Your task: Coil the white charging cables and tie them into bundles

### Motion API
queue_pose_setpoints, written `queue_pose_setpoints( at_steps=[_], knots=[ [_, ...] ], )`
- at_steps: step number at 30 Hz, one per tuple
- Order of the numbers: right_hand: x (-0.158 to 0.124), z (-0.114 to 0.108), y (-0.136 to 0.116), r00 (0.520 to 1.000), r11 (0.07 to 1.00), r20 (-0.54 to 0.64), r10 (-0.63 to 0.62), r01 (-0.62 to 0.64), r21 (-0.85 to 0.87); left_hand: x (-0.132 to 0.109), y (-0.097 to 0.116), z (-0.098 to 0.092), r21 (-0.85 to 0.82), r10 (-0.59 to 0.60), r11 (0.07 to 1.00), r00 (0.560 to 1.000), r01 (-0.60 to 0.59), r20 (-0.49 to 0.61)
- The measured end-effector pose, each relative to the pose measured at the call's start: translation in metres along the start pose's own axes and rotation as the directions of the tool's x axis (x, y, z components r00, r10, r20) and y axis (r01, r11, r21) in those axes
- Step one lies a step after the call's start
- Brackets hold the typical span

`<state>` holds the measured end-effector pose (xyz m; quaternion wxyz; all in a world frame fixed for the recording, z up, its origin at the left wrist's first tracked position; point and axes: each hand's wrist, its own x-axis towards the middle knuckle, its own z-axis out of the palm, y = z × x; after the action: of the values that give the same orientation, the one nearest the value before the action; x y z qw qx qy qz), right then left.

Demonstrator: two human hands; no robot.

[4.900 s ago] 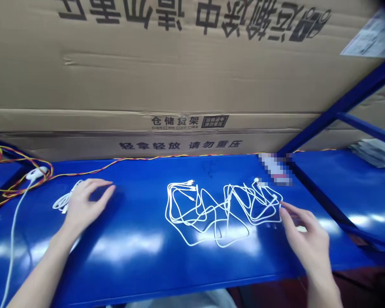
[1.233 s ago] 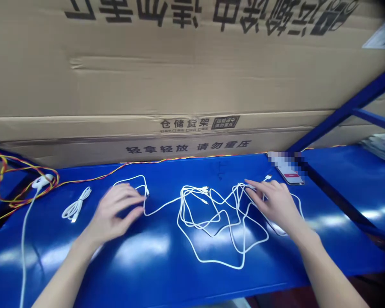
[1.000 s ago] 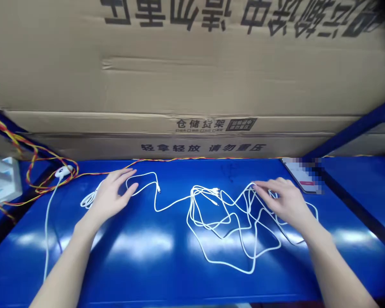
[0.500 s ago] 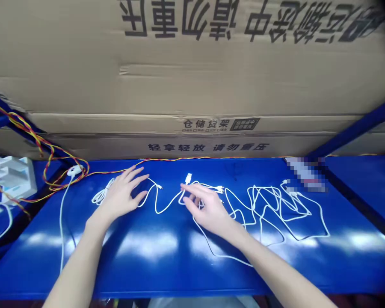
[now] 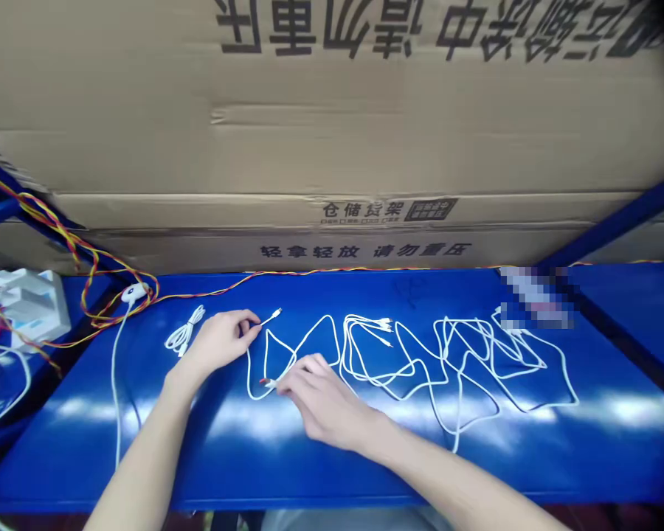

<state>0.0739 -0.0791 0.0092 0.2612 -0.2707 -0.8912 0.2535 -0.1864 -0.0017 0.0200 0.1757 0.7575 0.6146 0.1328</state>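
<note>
A tangle of white cables [image 5: 448,354] lies spread over the blue shelf [image 5: 332,442]. My left hand [image 5: 218,343] is closed in a pinch on one white cable just behind its small plug [image 5: 275,314], which sticks out to the right. My right hand [image 5: 321,398] is near the shelf's middle, fingers pinched on the other end of a white cable, at a connector with a red tip [image 5: 266,382]. The cable loops upward between the two hands.
A small coiled white cable [image 5: 185,338] lies left of my left hand. Red-and-yellow twisted wire [image 5: 99,295] runs along the back edge. A white box [image 5: 30,306] sits at far left. Large cardboard boxes [image 5: 332,147] wall the back. A phone [image 5: 534,299] lies back right.
My right hand left the tangle on the right, crossed to the middle and pinched a cable end. My left hand closed from flat to a pinch on the plug end.
</note>
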Motion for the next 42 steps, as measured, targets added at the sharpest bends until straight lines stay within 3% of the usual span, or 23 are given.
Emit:
queue_pose_setpoints(
  at_steps=[6,11,16,19,21,27,32,38,40,42],
  knots=[
    [-0.008,-0.008,0.012,0.982,0.977,-0.152,0.113,-0.138,-0.162,-0.001,0.002,-0.002,0.009,0.020,1.000,0.998,-0.020,-0.063],
    [-0.014,-0.018,0.028,0.979,0.940,-0.145,0.143,-0.180,-0.290,-0.006,0.001,-0.007,-0.062,-0.017,0.998,1.000,0.017,0.000],
    [-0.016,-0.027,0.049,0.966,0.882,-0.198,0.167,-0.236,-0.408,-0.007,-0.006,-0.007,-0.145,0.098,0.985,0.994,-0.090,0.053],
    [-0.013,-0.031,0.059,0.947,0.853,-0.256,0.193,-0.291,-0.433,-0.006,-0.013,-0.004,-0.189,0.086,0.979,0.995,-0.077,0.042],
    [-0.010,-0.031,0.062,0.956,0.866,-0.221,0.193,-0.272,-0.421,-0.005,-0.018,-0.002,-0.203,0.049,0.978,0.999,-0.048,0.002],
    [0.000,-0.022,0.052,0.993,0.920,-0.075,0.088,-0.109,-0.375,-0.001,-0.035,-0.005,-0.195,-0.053,0.980,0.995,0.036,-0.084],
    [-0.001,-0.019,0.053,0.990,0.928,-0.083,0.111,-0.134,-0.347,0.000,-0.043,-0.009,-0.182,-0.120,0.980,0.974,0.085,-0.191],
    [0.001,-0.026,0.059,0.965,0.926,-0.225,0.134,-0.203,-0.319,-0.002,-0.029,-0.011,-0.123,-0.136,0.985,0.987,0.124,-0.089],
    [0.004,-0.025,0.046,0.952,0.925,-0.281,0.123,-0.213,-0.313,-0.002,-0.023,-0.009,-0.083,-0.130,0.989,0.989,0.124,-0.065],
    [0.008,-0.019,0.025,0.958,0.934,-0.264,0.114,-0.194,-0.300,-0.002,-0.021,-0.007,-0.053,-0.130,0.990,0.989,0.127,-0.064]
  ],
)
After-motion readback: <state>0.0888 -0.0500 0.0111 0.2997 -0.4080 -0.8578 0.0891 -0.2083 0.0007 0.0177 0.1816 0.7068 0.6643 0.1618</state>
